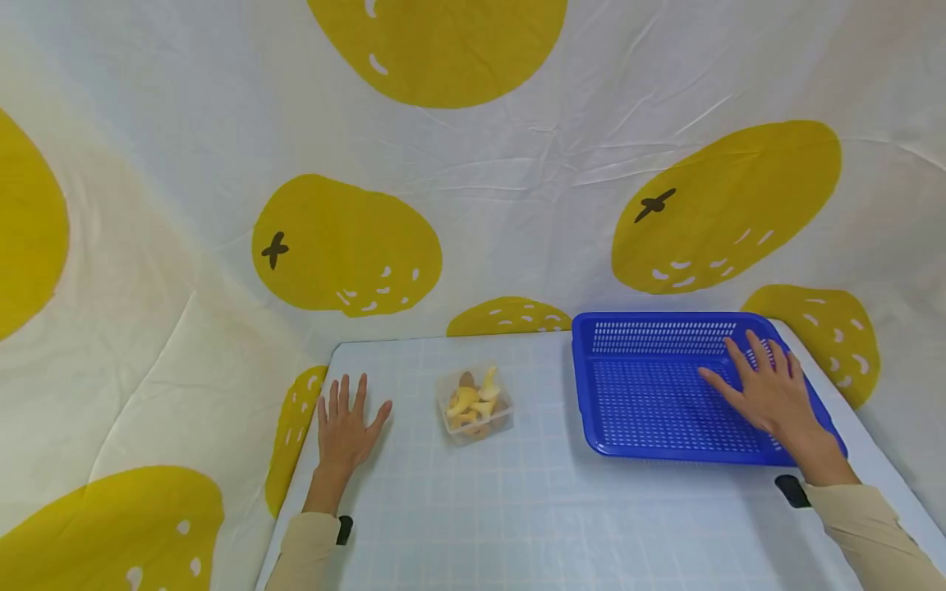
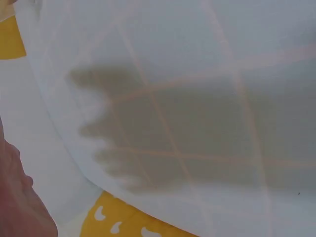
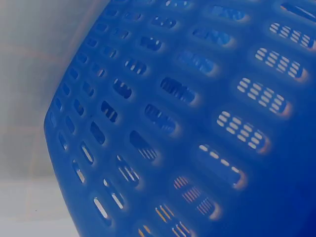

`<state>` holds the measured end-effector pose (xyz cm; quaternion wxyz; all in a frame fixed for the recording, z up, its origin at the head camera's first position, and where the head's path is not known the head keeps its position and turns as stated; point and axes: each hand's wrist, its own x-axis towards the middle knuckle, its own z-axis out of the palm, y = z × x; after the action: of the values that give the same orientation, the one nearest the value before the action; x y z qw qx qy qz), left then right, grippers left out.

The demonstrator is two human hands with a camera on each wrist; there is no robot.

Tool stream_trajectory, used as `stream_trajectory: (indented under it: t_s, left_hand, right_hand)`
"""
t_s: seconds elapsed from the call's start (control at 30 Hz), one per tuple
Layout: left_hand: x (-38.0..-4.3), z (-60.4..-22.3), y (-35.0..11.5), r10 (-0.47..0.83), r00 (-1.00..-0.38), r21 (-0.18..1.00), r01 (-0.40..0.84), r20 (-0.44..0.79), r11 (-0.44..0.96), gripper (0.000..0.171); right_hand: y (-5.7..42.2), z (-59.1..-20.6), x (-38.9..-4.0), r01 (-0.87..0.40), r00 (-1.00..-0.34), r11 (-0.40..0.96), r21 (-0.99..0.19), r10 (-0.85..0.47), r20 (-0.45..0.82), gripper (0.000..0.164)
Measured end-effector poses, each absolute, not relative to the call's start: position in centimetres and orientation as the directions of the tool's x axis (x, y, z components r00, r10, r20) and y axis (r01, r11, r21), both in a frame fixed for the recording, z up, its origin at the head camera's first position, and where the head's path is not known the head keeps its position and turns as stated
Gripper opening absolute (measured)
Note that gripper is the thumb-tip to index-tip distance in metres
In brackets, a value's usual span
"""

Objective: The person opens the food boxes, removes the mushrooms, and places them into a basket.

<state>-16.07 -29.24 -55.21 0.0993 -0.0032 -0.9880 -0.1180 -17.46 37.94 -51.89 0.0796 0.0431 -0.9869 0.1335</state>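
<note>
My left hand (image 1: 344, 431) is held over the left part of the table with its fingers straight and spread. Its shadow falls on the cloth in the left wrist view, where a bit of the hand (image 2: 22, 202) shows at the left edge. A small clear plastic box (image 1: 458, 435) of yellow and brown mushroom-like pieces (image 1: 466, 400) stands to its right. Over the right side of a blue perforated basket (image 1: 665, 450), my right hand (image 1: 774, 394) spreads its straight fingers, holding nothing. The basket's slotted wall (image 3: 143, 94) fills most of the right wrist view, with that hand out of sight.
A pale tablecloth with a faint grid (image 1: 473, 517) covers the table. White fabric printed with yellow fruit (image 1: 347, 242) hangs behind and at the sides. The basket reaches close to the table's back and right edges.
</note>
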Motion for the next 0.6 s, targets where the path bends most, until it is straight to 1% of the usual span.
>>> stream_trajectory:
  t_s: [0.07, 0.13, 0.23, 0.33, 0.4, 0.47, 0.6]
  left_hand:
    - [-16.1, -55.3, -29.2, -0.005, -0.969, 0.226, 0.053, 0.248, 0.973, 0.075]
    - [-16.3, -55.4, -29.1, 0.010, -0.947, 0.220, 0.085, 0.321, 0.972, 0.070]
    - [-16.6, -55.5, -28.8, 0.037, -0.892, 0.204, 0.143, 0.450, 0.968, 0.062]
    - [-16.8, -55.3, -28.3, 0.051, -0.826, 0.199, 0.194, 0.561, 0.961, 0.054]
    - [-16.9, -55.2, -28.0, 0.051, -0.796, 0.198, 0.211, 0.603, 0.957, 0.050]
    - [-17.1, -55.1, -27.6, 0.040, -0.782, 0.207, 0.213, 0.621, 0.955, 0.047]
    - [-17.2, -54.9, -26.8, 0.000, -0.799, 0.256, 0.193, 0.602, 0.947, 0.042]
  right_hand:
    - [37.7, -51.9, -17.5, -0.115, -0.978, 0.958, -0.263, -0.063, 0.197, 0.088]
    - [37.4, -51.8, -17.5, -0.122, -0.972, 0.954, -0.275, -0.058, 0.229, 0.081]
    - [36.7, -51.6, -17.4, -0.132, -0.960, 0.943, -0.305, -0.045, 0.278, 0.068]
    - [36.1, -51.2, -17.2, -0.138, -0.950, 0.930, -0.339, -0.027, 0.312, 0.059]
    - [35.6, -51.0, -17.0, -0.147, -0.941, 0.921, -0.360, -0.017, 0.339, 0.056]
    - [35.2, -50.8, -16.9, -0.159, -0.931, 0.912, -0.377, -0.012, 0.364, 0.053]
    - [34.3, -50.5, -16.8, -0.189, -0.917, 0.888, -0.419, -0.008, 0.398, 0.048]
